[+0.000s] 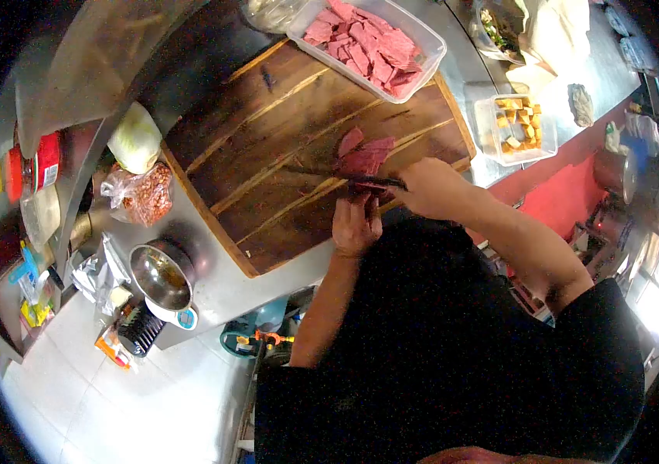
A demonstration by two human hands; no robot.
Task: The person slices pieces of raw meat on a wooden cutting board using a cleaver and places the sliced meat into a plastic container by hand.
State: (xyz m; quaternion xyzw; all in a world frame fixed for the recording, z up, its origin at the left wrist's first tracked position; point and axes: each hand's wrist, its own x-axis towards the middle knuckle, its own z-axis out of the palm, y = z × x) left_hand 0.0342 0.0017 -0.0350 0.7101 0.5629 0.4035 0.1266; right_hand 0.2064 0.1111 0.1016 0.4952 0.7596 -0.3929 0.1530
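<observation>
My right hand (pixel 426 187) is closed around the handle of a knife (pixel 321 173), whose dark blade points left across the wooden cutting board (pixel 267 116). Just below the blade, the curled fingertips of my left hand (pixel 356 226) press on a piece of red meat, mostly hidden by the fingers and knife. Beyond the blade lie cut slices of meat (pixel 366 155). At the board's far edge a clear plastic container (pixel 430 58) holds many more meat slices (pixel 368 42).
Right of the board stands a clear tub (pixel 492 155) of yellow-orange cubes. To the left are a pale cabbage-like vegetable (pixel 134 139), a bag of reddish pieces (pixel 142 193), and a metal bowl (pixel 161 274) on a white scale (pixel 182 315) near the counter edge.
</observation>
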